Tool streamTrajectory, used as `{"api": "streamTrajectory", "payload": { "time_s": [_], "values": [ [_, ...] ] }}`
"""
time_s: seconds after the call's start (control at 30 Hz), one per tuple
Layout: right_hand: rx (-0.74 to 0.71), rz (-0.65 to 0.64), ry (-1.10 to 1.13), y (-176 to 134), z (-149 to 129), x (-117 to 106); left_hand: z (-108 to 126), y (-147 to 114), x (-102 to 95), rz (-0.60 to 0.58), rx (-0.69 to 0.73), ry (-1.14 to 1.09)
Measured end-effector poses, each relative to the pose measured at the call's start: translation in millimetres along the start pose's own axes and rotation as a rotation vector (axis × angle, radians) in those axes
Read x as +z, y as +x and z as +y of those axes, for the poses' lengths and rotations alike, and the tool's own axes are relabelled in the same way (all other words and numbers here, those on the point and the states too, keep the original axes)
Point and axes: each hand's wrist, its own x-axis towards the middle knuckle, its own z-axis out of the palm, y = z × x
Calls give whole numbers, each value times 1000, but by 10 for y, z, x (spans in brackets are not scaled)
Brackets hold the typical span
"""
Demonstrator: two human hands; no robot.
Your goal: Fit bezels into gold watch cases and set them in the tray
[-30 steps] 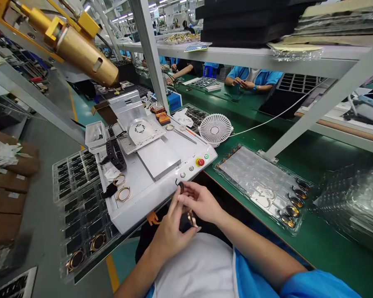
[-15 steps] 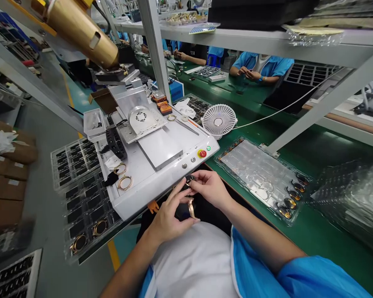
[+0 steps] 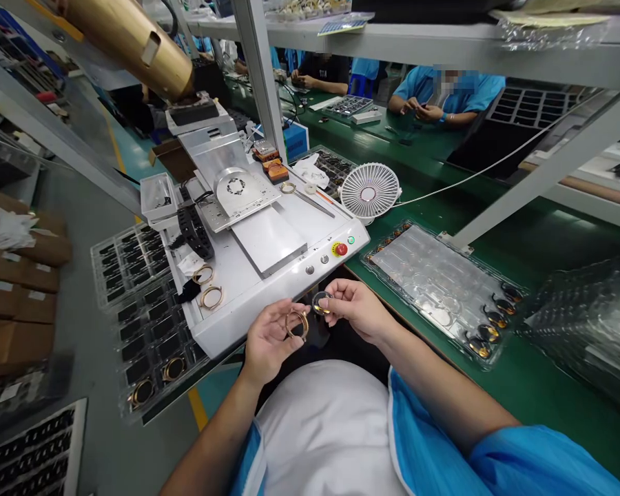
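The left hand [image 3: 269, 337] is partly curled, with the gold ring [image 3: 305, 324] held at its edge between the thumb and fingertips. The ring sits at the right side of this hand, in front of the palm, its centre open. The right hand [image 3: 359, 306] is closed in a pinch and grips the dark round disc [image 3: 321, 302] at its edge. The disc projects from the left side of the right hand, facing the ring. Ring and disc are near each other but apart; the disc sits slightly farther forward.

Directly beyond both hands is the white machine base [image 3: 222, 337]. Its red button [image 3: 342, 249] is just forward of the right hand. Two loose rings [image 3: 211, 308] lie on the base, forward and left of the left hand. Farther left of that hand is a black-celled tray [image 3: 165, 391]; two of its cells contain gold-rimmed units.

To the right of the right hand, a clear tray [image 3: 413, 262] rests on the green bench [image 3: 542, 386], with a row of coiled parts [image 3: 488, 333] along its right end. Beyond the hands, a metal fixture [image 3: 253, 203] is mounted over the base; tweezers [image 3: 314, 203] lie to its right. A white fan [image 3: 370, 191] stands forward of the right hand. Well beyond, a co-worker's hands [image 3: 424, 111] are raised over the bench.
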Motion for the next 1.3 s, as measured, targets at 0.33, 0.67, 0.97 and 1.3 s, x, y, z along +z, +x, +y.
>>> {"api": "streamTrajectory", "payload": {
  "time_s": [0.33, 0.67, 0.97, 1.3],
  "values": [
    [63, -69, 66, -199, 104, 386, -97, -49, 56, 91, -3, -79],
    [-72, -64, -136, -207, 55, 528, -117, -83, 17, 164, 88, -68],
    [-80, -90, -199, -204, 82, 557, -172, -110, -74, 172, 112, -20],
    [-73, -116, -211, -218, 80, 574, -182, -141, -90, 221, 73, -21]
  ]
}}
